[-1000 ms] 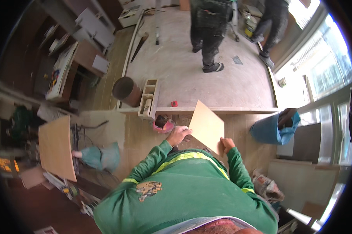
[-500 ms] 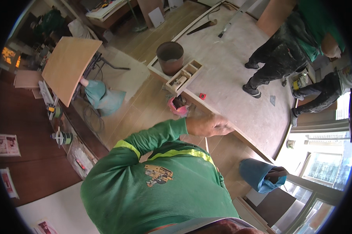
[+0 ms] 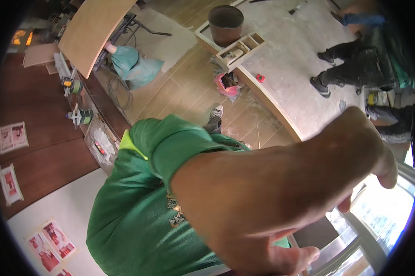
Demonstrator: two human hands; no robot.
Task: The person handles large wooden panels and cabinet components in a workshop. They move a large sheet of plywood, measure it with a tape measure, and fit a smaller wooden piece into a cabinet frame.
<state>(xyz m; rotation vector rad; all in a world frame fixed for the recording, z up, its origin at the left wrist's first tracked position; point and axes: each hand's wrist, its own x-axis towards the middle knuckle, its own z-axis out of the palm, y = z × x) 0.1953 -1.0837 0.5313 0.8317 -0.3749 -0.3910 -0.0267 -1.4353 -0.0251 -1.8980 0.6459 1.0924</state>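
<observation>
Board: lost from view, so cannot tell if held in unseen right hand; with left hand point(image 3: 285, 184) now raised, fingers parted, grasping nothing visible.

The left hand point(image 3: 299, 184) extends large across the foreground, a brown bucket point(image 3: 226, 28) standing beside a compartmented wooden box point(image 3: 247, 54) farther off.

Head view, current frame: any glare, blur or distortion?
Head view: the window at lower right is washed nearly white; head view: the left hand, large and close up, looks soft; head view: fisheye leaves black corners.
</observation>
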